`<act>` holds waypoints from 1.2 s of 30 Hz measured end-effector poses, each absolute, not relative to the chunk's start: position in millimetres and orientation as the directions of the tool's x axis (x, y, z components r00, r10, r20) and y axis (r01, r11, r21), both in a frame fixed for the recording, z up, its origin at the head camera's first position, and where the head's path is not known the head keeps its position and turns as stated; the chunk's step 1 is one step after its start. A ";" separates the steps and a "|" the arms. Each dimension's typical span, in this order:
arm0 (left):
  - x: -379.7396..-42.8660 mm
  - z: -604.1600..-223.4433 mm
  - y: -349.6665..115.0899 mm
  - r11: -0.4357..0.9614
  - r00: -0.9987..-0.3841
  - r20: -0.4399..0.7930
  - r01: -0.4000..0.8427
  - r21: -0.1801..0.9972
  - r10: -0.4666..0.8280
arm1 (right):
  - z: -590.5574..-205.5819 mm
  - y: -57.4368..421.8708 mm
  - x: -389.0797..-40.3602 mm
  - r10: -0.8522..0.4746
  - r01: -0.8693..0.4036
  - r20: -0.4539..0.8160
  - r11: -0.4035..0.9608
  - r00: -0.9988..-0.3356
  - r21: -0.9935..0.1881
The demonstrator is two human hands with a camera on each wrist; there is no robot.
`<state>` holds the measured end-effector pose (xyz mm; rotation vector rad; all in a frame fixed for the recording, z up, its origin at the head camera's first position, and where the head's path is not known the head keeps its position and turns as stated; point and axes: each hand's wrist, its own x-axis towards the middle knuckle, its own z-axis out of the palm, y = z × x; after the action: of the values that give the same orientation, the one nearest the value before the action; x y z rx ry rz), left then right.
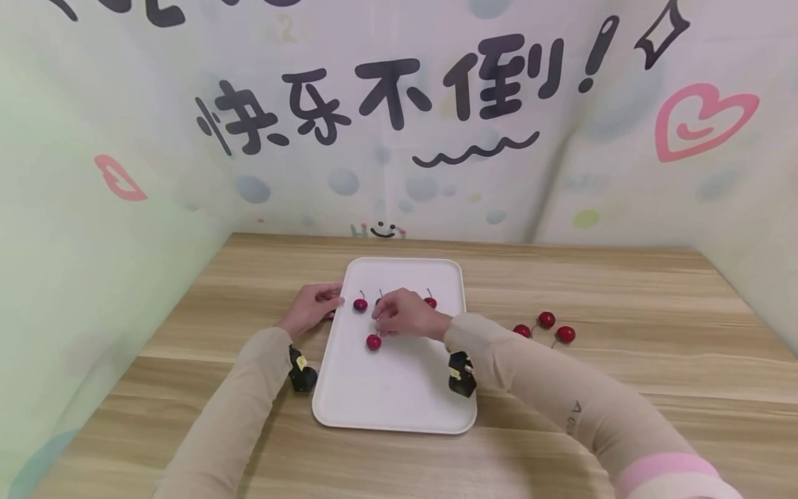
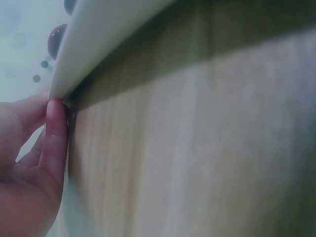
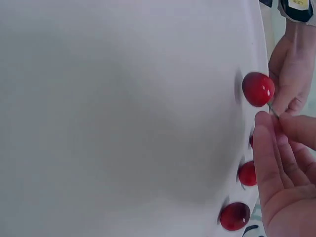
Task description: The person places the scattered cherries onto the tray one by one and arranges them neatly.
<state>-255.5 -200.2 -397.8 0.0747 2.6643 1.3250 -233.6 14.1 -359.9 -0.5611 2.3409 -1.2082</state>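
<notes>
While the left hand (image 1: 308,308) pinches the edge of a white tray (image 1: 389,398), the nearly closed right hand (image 1: 408,314) holds one red cherry (image 1: 373,342) by its stem (image 3: 273,110), other cherries (image 1: 360,305) beside that hand.

A pale wall (image 1: 312,201) rises behind the wooden table (image 1: 654,298), whose light brown top shows streaky grain running mostly from side to side. Large black Chinese writing (image 1: 389,93) slants across the wall, with a black wavy line (image 1: 476,151) beneath it and a four-pointed star (image 1: 663,34) at the upper right. A pink heart (image 1: 704,125) sits below the star; pale blue dots (image 1: 252,188) and a yellow-green dot (image 1: 586,219) are scattered lower down. A small smiling face (image 1: 382,230) is just above the table's far edge. The left side wall (image 1: 62,277) looks greenish under soft light.
</notes>
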 end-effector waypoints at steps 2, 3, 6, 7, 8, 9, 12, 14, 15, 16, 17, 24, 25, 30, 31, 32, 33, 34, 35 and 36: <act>-255.6 -397.9 -200.5 0.604 -0.985 -0.125 -0.027 0.797 0.122 | -361.1 6.8 -233.4 -0.513 -0.130 -0.210 0.549 -0.833 -0.826; -255.6 -397.9 -200.4 0.602 -0.985 -0.125 -0.027 0.798 0.122 | -361.5 3.7 -233.5 -0.505 -0.130 -0.207 0.553 -0.838 -0.823; -255.2 -396.9 -200.2 0.604 -0.985 -0.125 -0.026 0.797 0.123 | -361.9 -3.9 -233.6 -0.487 -0.135 -0.191 0.559 -0.852 -0.818; -255.2 -396.8 -200.1 0.605 -0.985 -0.122 -0.022 0.796 0.124 | -362.2 -5.8 -233.8 -0.481 -0.135 -0.187 0.557 -0.856 -0.819; -255.1 -396.4 -200.0 0.605 -0.985 -0.122 -0.022 0.796 0.124 | -362.8 -7.5 -234.2 -0.477 -0.136 -0.181 0.555 -0.860 -0.820; -255.1 -396.0 -200.0 0.606 -0.985 -0.120 -0.020 0.795 0.125 | -363.3 -8.8 -234.5 -0.474 -0.138 -0.175 0.554 -0.863 -0.821; -255.0 -395.3 -200.1 0.602 -0.984 -0.113 -0.009 0.799 0.135 | -366.1 -12.3 -235.6 -0.462 -0.115 -0.181 0.543 -0.868 -0.832; -254.5 -394.6 -200.2 0.596 -0.984 -0.114 -0.010 0.803 0.136 | -368.3 -14.1 -236.4 -0.456 -0.103 -0.185 0.536 -0.870 -0.838; -254.3 -394.3 -200.1 0.595 -0.984 -0.114 -0.012 0.804 0.135 | -369.0 -15.2 -236.6 -0.453 -0.092 -0.191 0.532 -0.871 -0.842; -254.2 -394.0 -200.2 0.593 -0.984 -0.113 -0.010 0.805 0.137 | -369.7 -16.3 -236.7 -0.448 -0.081 -0.198 0.530 -0.872 -0.844; -254.0 -393.6 -200.1 0.593 -0.984 -0.114 -0.012 0.805 0.135 | -370.3 -17.5 -236.9 -0.443 -0.070 -0.204 0.528 -0.873 -0.846; -254.3 -393.8 -200.2 0.586 -0.984 -0.117 -0.016 0.810 0.135 | -374.9 -22.9 -234.8 -0.413 -0.006 -0.258 0.539 -0.874 -0.842; -254.3 -394.0 -200.2 0.584 -0.984 -0.118 -0.017 0.811 0.135 | -375.3 -23.1 -234.1 -0.411 -0.002 -0.263 0.541 -0.873 -0.841; -253.7 -394.3 -200.2 0.589 -0.984 -0.121 -0.020 0.808 0.132 | -376.7 -23.7 -231.9 -0.402 0.009 -0.271 0.545 -0.874 -0.838; -253.7 -394.4 -200.3 0.591 -0.984 -0.120 -0.020 0.807 0.131 | -377.1 -23.9 -231.8 -0.399 0.012 -0.272 0.545 -0.876 -0.838; -253.8 -394.6 -200.4 0.591 -0.984 -0.119 -0.019 0.806 0.131 | -378.0 -24.0 -232.0 -0.396 0.013 -0.271 0.544 -0.877 -0.839; -253.9 -394.9 -200.5 0.592 -0.984 -0.118 -0.017 0.806 0.132 | -378.7 -24.0 -232.0 -0.395 0.016 -0.270 0.541 -0.878 -0.841; -254.1 -395.2 -200.6 0.593 -0.984 -0.118 -0.018 0.805 0.132 | -379.4 -24.2 -232.1 -0.393 0.017 -0.269 0.539 -0.879 -0.842; -254.2 -395.4 -200.8 0.594 -0.984 -0.120 -0.020 0.804 0.130 | -380.0 -24.3 -232.1 -0.393 0.020 -0.269 0.535 -0.879 -0.845; -254.5 -395.7 -201.0 0.596 -0.984 -0.123 -0.024 0.802 0.127 | -380.4 -24.3 -232.0 -0.391 0.023 -0.269 0.530 -0.880 -0.848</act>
<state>-254.5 -201.0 -395.7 0.0868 2.6539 1.3379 -232.0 -24.3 -380.4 -0.3011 2.3427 -1.3069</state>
